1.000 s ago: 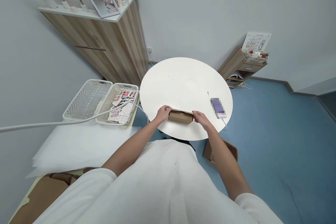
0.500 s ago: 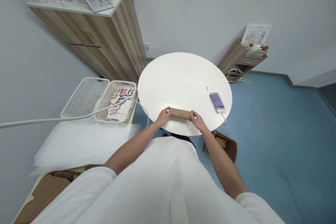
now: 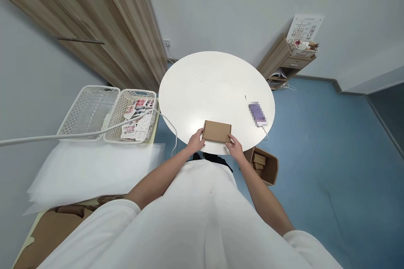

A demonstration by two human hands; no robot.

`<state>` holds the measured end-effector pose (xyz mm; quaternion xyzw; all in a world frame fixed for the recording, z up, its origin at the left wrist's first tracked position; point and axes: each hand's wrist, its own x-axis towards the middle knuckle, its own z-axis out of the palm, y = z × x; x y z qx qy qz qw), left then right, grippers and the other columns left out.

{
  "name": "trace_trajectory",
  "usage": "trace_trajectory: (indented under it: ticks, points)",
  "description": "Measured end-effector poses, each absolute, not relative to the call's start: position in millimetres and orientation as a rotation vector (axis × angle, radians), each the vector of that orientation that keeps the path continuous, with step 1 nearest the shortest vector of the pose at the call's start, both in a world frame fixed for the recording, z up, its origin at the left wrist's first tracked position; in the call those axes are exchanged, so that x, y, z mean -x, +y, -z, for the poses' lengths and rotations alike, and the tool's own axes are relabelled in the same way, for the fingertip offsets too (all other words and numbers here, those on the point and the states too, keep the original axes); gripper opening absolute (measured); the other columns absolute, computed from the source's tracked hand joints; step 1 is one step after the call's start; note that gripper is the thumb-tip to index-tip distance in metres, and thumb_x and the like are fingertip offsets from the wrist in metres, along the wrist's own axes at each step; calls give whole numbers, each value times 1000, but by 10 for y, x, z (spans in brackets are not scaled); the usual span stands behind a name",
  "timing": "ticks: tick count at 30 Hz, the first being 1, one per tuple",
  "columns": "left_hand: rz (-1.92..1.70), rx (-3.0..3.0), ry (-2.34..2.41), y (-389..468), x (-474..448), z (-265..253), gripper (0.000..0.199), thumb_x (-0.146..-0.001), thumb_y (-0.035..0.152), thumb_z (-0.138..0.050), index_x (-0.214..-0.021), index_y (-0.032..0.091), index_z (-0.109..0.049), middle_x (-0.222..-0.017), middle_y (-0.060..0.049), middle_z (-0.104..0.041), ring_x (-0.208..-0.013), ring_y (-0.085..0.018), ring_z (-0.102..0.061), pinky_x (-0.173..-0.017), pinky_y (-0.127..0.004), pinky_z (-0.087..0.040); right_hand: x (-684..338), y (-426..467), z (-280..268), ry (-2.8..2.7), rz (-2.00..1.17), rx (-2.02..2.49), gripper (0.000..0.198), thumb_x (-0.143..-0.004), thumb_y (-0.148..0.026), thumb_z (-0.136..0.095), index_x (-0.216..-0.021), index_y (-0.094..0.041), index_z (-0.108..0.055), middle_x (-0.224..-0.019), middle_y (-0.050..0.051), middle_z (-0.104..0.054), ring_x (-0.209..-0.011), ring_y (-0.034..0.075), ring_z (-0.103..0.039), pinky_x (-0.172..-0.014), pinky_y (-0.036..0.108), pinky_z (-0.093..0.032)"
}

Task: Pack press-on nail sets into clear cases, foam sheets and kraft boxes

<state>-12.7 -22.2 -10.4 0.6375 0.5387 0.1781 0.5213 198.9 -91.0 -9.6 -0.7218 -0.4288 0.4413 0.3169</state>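
Observation:
A small brown cardboard box (image 3: 217, 131), closed, is between my hands at the near edge of the round white table (image 3: 214, 80). Its broad flat face is turned up toward me. My left hand (image 3: 196, 141) grips the box's left end, fingers bent around the corner. At the right end, my right hand (image 3: 235, 147) pinches the near corner between thumb and fingers. Whether the box rests on the tabletop or is slightly lifted, I cannot tell.
A phone (image 3: 257, 113) with a cable lies on the table's right side. On the floor stands an open carton (image 3: 270, 170) with small boxes inside. At left are a basket (image 3: 109, 128) of printed cards, a basket of clear pieces (image 3: 67, 124) and white sheets (image 3: 94, 170). A cable (image 3: 78, 135) crosses there.
The box has tipped from showing its narrow side with a notch to showing its broad face. Both hands have stayed on its ends. The camera view has shifted slightly.

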Motion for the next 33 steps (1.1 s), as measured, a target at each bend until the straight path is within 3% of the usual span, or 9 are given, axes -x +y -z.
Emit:
trace_trajectory:
  ticks: [5,9,14,18,26,33]
  points:
    - [-412,-1566,1395,-235,66,104,60,-79,24,-51,-134,17,-29,-135,-15,-42,-88,-18,-63,-84,-34,-46,-2003,-961,58,-1120,-1085,1992,66,-75,-35,-52,-136,-24,-30,-138,10,-39,-104,21,-55,-83,35,-48]
    - [-369,-1632,1473,-158,39,56,62,-79,37,-53,-133,16,-32,-131,-14,-47,-118,-27,-47,-94,-38,-39,-2144,-878,-22,-1017,-1065,2151,69,-75,-46,-50,-137,-23,-29,-131,11,-46,-81,17,-59,-78,35,-49]
    - [-297,-1648,1483,-66,30,52,63,-80,42,-53,-134,17,-32,-126,-13,-52,-114,-27,-49,-93,-39,-39,-2210,-662,-38,-924,-1224,2186,67,-80,-52,-43,-138,-26,-26,-129,10,-47,-61,10,-58,-69,31,-50]
    - [-298,-1667,1461,-74,12,92,67,-77,35,-58,-135,18,-31,-128,-12,-50,-115,-28,-48,-91,-39,-41,-2100,-576,26,-1055,-1199,2185,64,-79,-47,-48,-137,-25,-31,-118,9,-55,-63,12,-57,-60,28,-49]
    - [-396,-1617,1388,-90,7,162,64,-76,29,-57,-135,19,-33,-125,-11,-50,-111,-26,-51,-91,-40,-44,-2025,-722,32,-996,-1252,2050,60,-80,-36,-49,-137,-29,-31,-116,10,-53,-42,8,-52,-42,26,-44]
    - [-360,-1640,1264,-270,-586,42,66,-77,32,-57,-137,21,-29,-128,-12,-46,-90,-19,-60,-72,-32,-52,-2594,-1181,-24,-1071,-915,2034,59,-79,-38,-51,-135,-23,-37,-107,10,-59,-64,16,-56,-64,33,-47]
